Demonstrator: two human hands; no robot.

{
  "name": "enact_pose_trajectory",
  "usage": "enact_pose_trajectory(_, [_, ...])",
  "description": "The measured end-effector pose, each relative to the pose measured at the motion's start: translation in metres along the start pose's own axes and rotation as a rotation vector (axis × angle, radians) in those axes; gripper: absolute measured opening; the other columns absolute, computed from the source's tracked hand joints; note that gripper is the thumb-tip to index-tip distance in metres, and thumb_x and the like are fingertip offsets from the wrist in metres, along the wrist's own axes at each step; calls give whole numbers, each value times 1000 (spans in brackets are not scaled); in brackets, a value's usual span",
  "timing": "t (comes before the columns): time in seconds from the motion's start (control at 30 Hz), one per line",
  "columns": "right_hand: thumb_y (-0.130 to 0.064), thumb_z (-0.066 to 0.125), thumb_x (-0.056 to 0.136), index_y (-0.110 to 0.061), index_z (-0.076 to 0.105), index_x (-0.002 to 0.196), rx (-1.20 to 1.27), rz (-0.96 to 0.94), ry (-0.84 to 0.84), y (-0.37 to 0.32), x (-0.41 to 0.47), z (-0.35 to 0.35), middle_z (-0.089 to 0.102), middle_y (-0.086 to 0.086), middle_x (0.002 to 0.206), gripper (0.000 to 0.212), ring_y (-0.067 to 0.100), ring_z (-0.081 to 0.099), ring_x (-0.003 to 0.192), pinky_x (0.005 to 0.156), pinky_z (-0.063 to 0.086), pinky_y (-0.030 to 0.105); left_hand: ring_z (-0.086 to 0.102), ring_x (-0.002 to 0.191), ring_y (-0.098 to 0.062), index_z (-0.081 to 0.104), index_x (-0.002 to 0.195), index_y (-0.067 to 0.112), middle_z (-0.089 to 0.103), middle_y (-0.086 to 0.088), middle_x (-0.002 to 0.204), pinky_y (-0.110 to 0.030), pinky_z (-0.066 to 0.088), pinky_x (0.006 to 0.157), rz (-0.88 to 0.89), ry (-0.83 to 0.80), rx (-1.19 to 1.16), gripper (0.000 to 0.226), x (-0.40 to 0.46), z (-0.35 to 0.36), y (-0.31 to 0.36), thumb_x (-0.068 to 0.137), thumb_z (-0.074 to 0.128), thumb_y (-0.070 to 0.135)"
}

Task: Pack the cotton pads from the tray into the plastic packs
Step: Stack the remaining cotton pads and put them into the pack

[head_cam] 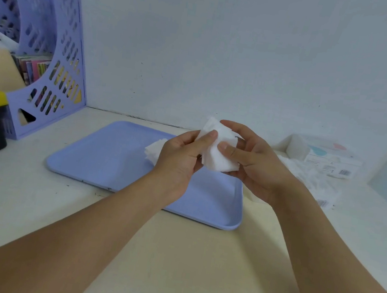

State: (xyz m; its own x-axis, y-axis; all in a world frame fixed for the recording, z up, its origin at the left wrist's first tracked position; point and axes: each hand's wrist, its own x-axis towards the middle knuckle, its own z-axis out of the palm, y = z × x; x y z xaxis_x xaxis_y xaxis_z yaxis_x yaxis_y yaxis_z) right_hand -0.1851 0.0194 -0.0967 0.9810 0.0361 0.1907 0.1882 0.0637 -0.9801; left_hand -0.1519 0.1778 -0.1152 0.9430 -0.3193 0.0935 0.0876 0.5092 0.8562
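Above the lilac plastic tray (pixel 100 157), your left hand (pixel 180 159) and right hand (pixel 255 163) grip a stack of white cotton pads (pixel 218 155), squaring it, seemingly, for the clear plastic pack (pixel 308 176) at the bench's right edge.

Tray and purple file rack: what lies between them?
Head view: only bare white tabletop separates the tray from the file rack.

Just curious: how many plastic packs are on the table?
2, both right of the tray: one pack by the wall, another pack crumpled behind the right hand, partly hidden.
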Motion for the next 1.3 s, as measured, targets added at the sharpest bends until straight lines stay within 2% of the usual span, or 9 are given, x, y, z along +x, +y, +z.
enact_pose_trajectory(0.17, [-1,84,77,-19,63,129,-270,-170,61,2,0,8,67,11,114,59,25,71,93,84,61,42,72,106,-29,71,110,5,76,-14,110,-43,58,95,-21,69,16,32,-1,1,-1,85,78,23])
enact_pose_trajectory(0.3, [-1,88,71,-17,63,126,-326,-211,75,4,0,14,68,11,114,63,26,72,95,81,62,41,72,106,-28,67,120,4,73,-15,117,-37,60,87,-41,115,-21,32,2,-3,0,93,69,19])
enact_pose_trajectory(0.5, [-4,90,70,-25,57,129,-453,-291,110,7,1,17,62,4,114,70,19,69,94,71,60,30,72,105,-27,67,113,6,74,-16,113,-45,56,98,-119,132,-128,23,1,-2,3,100,60,23])
enact_pose_trajectory(0.6, [-6,85,76,-31,62,121,-600,-355,83,10,1,19,55,-5,124,56,8,62,101,69,57,26,74,98,-25,69,110,5,76,-12,107,-43,57,96,-115,130,-127,21,0,-3,2,100,60,22])
enact_pose_trajectory(0.73, [-7,82,80,-28,68,124,-674,-376,36,13,1,18,51,-1,127,51,11,59,109,70,52,17,72,105,-26,70,113,4,74,-14,114,-39,58,91,-106,139,-94,25,1,-4,2,100,59,23])
enact_pose_trajectory(0.83, [-8,78,84,-30,65,129,-728,-381,12,11,2,17,49,-1,128,52,9,56,113,71,49,13,74,87,-21,72,102,7,75,-8,97,-34,61,81,-93,155,-93,19,0,-4,4,99,60,22])
enact_pose_trajectory(1.0, [-5,79,81,-30,65,109,-804,-376,1,11,3,19,49,-3,126,41,14,57,111,70,52,14,71,90,-22,69,102,7,73,-10,103,-36,59,84,-111,189,-67,18,3,-5,2,101,57,21])
enact_pose_trajectory(1.17, [-5,84,77,-20,65,101,-679,-348,-3,9,3,18,57,3,122,34,15,59,107,81,50,17,70,101,-26,66,121,3,71,-17,120,-38,58,86,-74,229,-12,31,6,-6,1,104,53,24])
enact_pose_trajectory(1.3, [3,77,83,-1,63,111,-230,-124,-6,1,0,17,70,14,101,32,24,71,92,81,61,39,66,114,-34,74,97,15,74,-14,114,-49,53,101,58,233,143,24,7,-5,-4,104,55,28])
